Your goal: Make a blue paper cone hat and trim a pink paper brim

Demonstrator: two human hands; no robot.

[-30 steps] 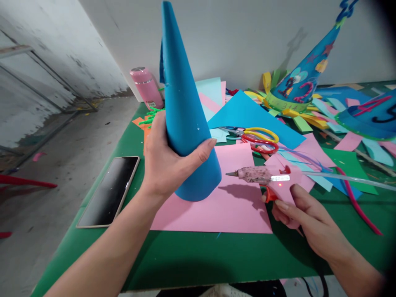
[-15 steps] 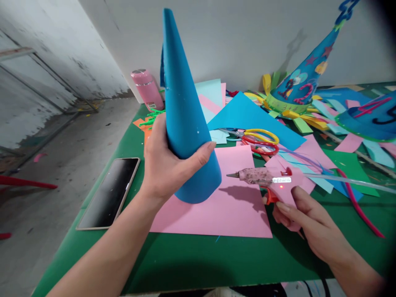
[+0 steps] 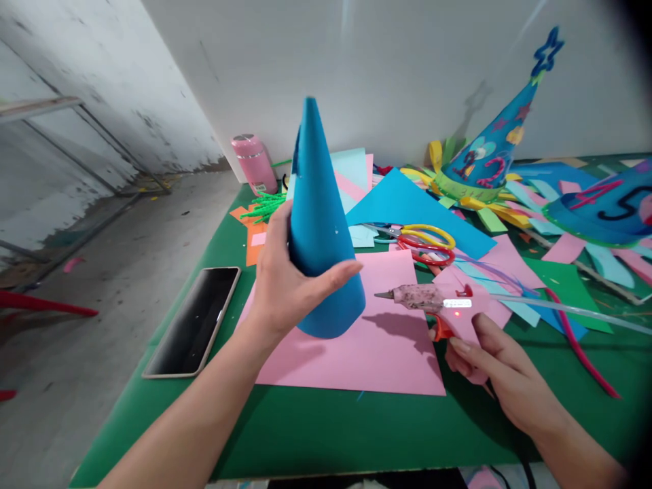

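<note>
The green table (image 3: 305,435) carries a phone (image 3: 193,322) at left, a pink sheet (image 3: 356,363) near it, orange paper (image 3: 254,252) and a bottle (image 3: 255,163) farther back; paper strips (image 3: 563,248) and a green sheet (image 3: 578,288) lie at right

Pink 2 (image 3: 493,173) on the starred hat (image 3: 502,139), pink 4 (image 3: 595,194) and black 5 (image 3: 622,204) on the rightmost hat (image 3: 578,221)

The cone (image 3: 326,231) is plain blue; the glue gun (image 3: 448,299) is pink with dark speckles; the tabletop (image 3: 326,431) is green.
</note>
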